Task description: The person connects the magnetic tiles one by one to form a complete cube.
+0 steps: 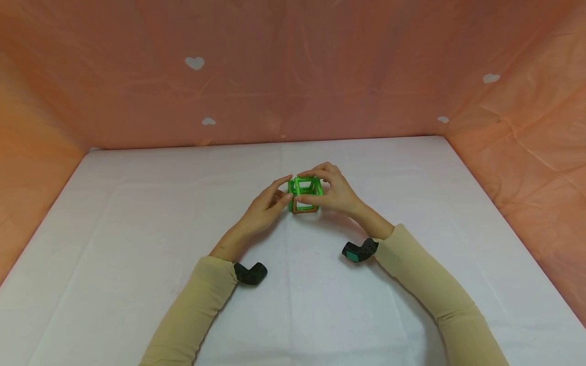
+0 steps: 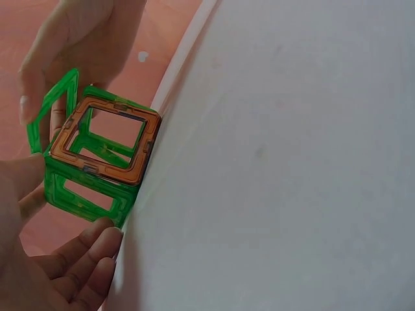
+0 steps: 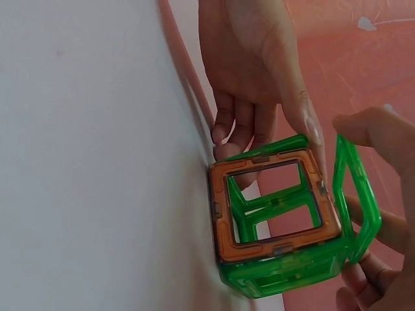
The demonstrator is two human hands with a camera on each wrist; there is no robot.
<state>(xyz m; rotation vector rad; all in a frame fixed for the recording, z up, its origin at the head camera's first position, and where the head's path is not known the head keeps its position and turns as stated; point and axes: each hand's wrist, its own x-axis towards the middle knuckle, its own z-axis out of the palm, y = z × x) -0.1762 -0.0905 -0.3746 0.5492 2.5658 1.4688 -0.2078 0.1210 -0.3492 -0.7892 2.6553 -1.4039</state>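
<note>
A small hollow cube of see-through magnetic tiles stands on the white table, its near face an orange square tile (image 3: 222, 223) and its other visible sides green. My left hand (image 1: 260, 213) holds the cube's left side, thumb at the upper near corner and fingertips low on the green side tile (image 2: 84, 206). From the right, my right hand (image 1: 338, 194) pinches a green square tile (image 3: 360, 180) between thumb and fingers. That tile leans up at an angle from the cube's top, one edge right at the cube. The fingers partly hide the cube's far side.
White cloth covers the table (image 1: 137, 229) around the cube. Orange sheeting (image 1: 284, 76) with white hearts rises behind it and at both sides. Black devices are worn at the left cuff (image 1: 251, 274) and right cuff (image 1: 360, 251).
</note>
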